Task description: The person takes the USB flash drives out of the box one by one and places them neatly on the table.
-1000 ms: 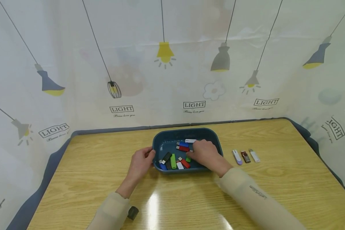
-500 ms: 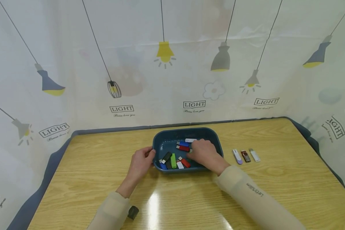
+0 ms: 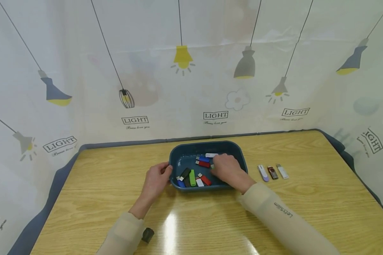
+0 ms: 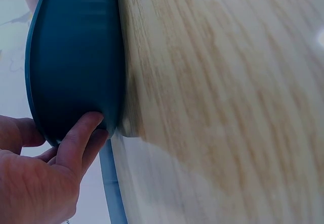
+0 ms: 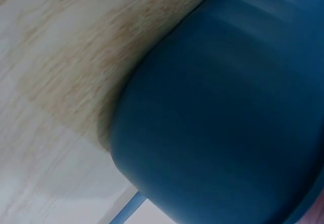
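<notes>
A dark blue plastic tray (image 3: pixel 207 188) stands on the wooden table, with several USB sticks inside. At its left end my left hand (image 3: pixel 156 180) pinches the rim; the left wrist view shows the fingers (image 4: pixel 81 138) against the outer wall. My right hand (image 3: pixel 228 170) reaches down into the tray's right half, and its fingertips and anything between them are hidden. Near it lie a red USB stick (image 3: pixel 203 164), a blue one (image 3: pixel 203 159) and a white one (image 3: pixel 211 155). A green stick (image 3: pixel 192 177) and another red one (image 3: pixel 205 180) lie nearer the front.
Right of the tray, a white-and-purple USB stick (image 3: pixel 263 173), a dark red swivel one (image 3: pixel 272 173) and a white one (image 3: pixel 282 171) lie in a row. A small dark object (image 3: pixel 148 235) sits by the left sleeve. Printed cloth (image 3: pixel 191 88) surrounds the table.
The right hand has shifted slightly within the tray. A green piece visible by its fingertips a second ago is now out of sight. The left hand and tray have stayed put.
</notes>
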A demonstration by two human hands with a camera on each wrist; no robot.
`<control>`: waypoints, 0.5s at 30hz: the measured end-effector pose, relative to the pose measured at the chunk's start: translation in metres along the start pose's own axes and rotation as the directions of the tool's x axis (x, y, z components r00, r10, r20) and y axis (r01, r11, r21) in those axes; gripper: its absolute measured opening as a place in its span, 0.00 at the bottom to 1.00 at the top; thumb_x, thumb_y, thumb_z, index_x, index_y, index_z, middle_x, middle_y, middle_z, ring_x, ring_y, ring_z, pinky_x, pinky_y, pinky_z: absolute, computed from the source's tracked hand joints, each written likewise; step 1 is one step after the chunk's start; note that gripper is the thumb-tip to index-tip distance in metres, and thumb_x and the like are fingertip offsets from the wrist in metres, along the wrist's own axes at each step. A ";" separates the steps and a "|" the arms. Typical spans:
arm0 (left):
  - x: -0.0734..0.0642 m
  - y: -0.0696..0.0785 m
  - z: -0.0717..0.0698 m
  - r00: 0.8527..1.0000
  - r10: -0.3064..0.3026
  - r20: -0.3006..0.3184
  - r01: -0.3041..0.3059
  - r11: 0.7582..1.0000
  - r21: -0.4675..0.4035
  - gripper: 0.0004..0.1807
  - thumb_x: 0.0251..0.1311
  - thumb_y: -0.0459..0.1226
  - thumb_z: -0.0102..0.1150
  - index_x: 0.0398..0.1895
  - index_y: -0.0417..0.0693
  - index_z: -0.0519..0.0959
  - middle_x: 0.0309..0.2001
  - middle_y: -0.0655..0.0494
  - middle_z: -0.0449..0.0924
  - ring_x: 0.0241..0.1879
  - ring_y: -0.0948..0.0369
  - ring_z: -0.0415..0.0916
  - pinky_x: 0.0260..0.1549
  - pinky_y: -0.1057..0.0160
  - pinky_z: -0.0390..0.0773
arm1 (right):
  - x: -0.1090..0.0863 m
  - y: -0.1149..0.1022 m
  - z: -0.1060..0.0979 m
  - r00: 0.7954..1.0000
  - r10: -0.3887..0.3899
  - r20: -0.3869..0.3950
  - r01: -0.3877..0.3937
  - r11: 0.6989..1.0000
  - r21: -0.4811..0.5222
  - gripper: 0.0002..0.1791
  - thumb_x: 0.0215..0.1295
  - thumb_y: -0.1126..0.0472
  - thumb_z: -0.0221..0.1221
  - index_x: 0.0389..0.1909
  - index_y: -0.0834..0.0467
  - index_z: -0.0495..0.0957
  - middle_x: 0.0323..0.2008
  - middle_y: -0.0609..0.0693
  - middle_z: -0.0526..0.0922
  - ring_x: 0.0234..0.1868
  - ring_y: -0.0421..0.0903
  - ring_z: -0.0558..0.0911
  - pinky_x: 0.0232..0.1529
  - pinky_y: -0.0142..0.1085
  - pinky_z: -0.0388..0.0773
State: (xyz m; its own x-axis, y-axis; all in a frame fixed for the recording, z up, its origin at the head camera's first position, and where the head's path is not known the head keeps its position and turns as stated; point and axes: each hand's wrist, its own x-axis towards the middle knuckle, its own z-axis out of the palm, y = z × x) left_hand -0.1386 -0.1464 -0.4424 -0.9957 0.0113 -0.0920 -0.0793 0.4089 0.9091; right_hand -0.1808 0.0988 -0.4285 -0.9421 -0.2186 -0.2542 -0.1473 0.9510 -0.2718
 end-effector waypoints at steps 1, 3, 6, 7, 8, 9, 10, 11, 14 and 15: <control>0.000 0.000 0.000 1.000 0.002 0.000 -0.002 1.000 0.001 0.20 0.76 0.35 0.52 0.63 0.29 0.77 0.51 0.36 0.85 0.41 0.50 0.86 0.34 0.60 0.89 | 0.000 0.001 -0.001 1.000 -0.008 -0.002 0.008 1.000 0.004 0.15 0.69 0.55 0.67 0.40 0.65 0.83 0.25 0.51 0.78 0.24 0.48 0.77 0.22 0.35 0.73; 0.000 0.000 0.000 1.000 0.001 -0.002 -0.001 1.000 0.002 0.20 0.76 0.35 0.53 0.63 0.29 0.77 0.51 0.36 0.85 0.40 0.50 0.86 0.33 0.60 0.89 | -0.001 0.002 -0.002 1.000 -0.016 -0.003 0.016 1.000 0.024 0.13 0.70 0.56 0.66 0.36 0.64 0.81 0.23 0.51 0.77 0.23 0.47 0.76 0.22 0.35 0.72; 0.000 0.001 0.000 1.000 -0.001 -0.001 0.001 1.000 0.001 0.20 0.76 0.35 0.53 0.63 0.29 0.77 0.50 0.36 0.85 0.40 0.50 0.86 0.33 0.60 0.89 | -0.003 0.004 -0.007 1.000 -0.017 -0.007 0.018 0.997 0.072 0.14 0.70 0.57 0.65 0.25 0.60 0.79 0.20 0.50 0.76 0.21 0.46 0.75 0.20 0.34 0.69; 0.000 0.000 0.000 1.000 0.001 0.000 -0.001 1.000 0.000 0.20 0.76 0.35 0.52 0.63 0.28 0.77 0.50 0.36 0.85 0.40 0.50 0.86 0.33 0.59 0.89 | -0.004 0.005 -0.008 1.000 -0.017 -0.008 0.018 0.996 0.089 0.16 0.70 0.57 0.65 0.22 0.59 0.78 0.19 0.49 0.75 0.20 0.46 0.74 0.20 0.33 0.68; 0.000 0.000 0.000 1.000 -0.002 0.000 0.002 1.000 -0.001 0.20 0.76 0.35 0.53 0.63 0.29 0.77 0.50 0.36 0.85 0.40 0.50 0.86 0.34 0.59 0.89 | -0.005 0.005 -0.010 1.000 -0.016 -0.010 0.018 0.994 0.107 0.18 0.70 0.58 0.64 0.20 0.58 0.77 0.17 0.49 0.74 0.19 0.45 0.74 0.20 0.33 0.66; 0.000 0.000 0.000 1.000 -0.004 0.000 0.004 1.000 -0.003 0.20 0.76 0.35 0.53 0.63 0.29 0.77 0.50 0.36 0.85 0.40 0.50 0.86 0.34 0.59 0.89 | -0.007 0.006 -0.012 1.000 -0.019 -0.016 0.021 0.992 0.124 0.19 0.70 0.57 0.64 0.19 0.57 0.77 0.17 0.48 0.74 0.19 0.45 0.73 0.20 0.33 0.66; 0.000 0.000 0.000 1.000 -0.004 0.001 0.004 1.000 -0.003 0.20 0.76 0.35 0.53 0.63 0.29 0.77 0.51 0.36 0.85 0.40 0.50 0.86 0.35 0.58 0.89 | -0.008 0.006 -0.014 0.999 -0.022 -0.024 0.025 0.990 0.141 0.19 0.70 0.57 0.64 0.18 0.57 0.78 0.17 0.47 0.74 0.19 0.44 0.73 0.20 0.33 0.66; 0.001 0.000 0.000 1.000 -0.004 0.001 0.004 1.000 -0.004 0.20 0.77 0.35 0.53 0.63 0.29 0.77 0.51 0.36 0.85 0.41 0.50 0.86 0.35 0.58 0.89 | -0.010 0.007 -0.016 0.999 -0.025 -0.033 0.030 0.987 0.157 0.17 0.70 0.57 0.64 0.19 0.56 0.79 0.17 0.47 0.75 0.20 0.44 0.74 0.20 0.33 0.67; 0.001 0.000 0.000 1.000 -0.006 0.003 0.007 1.000 -0.005 0.21 0.77 0.36 0.52 0.64 0.29 0.77 0.52 0.36 0.85 0.42 0.50 0.86 0.36 0.56 0.89 | -0.015 0.011 -0.020 0.996 -0.049 -0.080 0.063 0.981 0.183 0.11 0.69 0.56 0.65 0.28 0.57 0.83 0.22 0.46 0.79 0.23 0.44 0.76 0.24 0.34 0.72; 0.001 0.000 0.000 1.000 -0.009 0.004 0.009 1.000 -0.006 0.21 0.77 0.36 0.52 0.64 0.29 0.77 0.52 0.36 0.85 0.42 0.50 0.86 0.37 0.56 0.89 | -0.017 0.012 -0.022 0.994 -0.059 -0.097 0.077 0.978 0.192 0.09 0.68 0.56 0.66 0.32 0.58 0.84 0.24 0.46 0.81 0.25 0.44 0.77 0.26 0.35 0.74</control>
State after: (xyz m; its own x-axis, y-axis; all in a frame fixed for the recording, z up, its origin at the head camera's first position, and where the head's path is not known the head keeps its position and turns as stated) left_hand -0.1396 -0.1463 -0.4430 -0.9948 0.0111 -0.1012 -0.0881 0.4039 0.9106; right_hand -0.1730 0.1189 -0.4074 -0.9567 -0.2517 -0.1464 -0.1584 0.8717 -0.4637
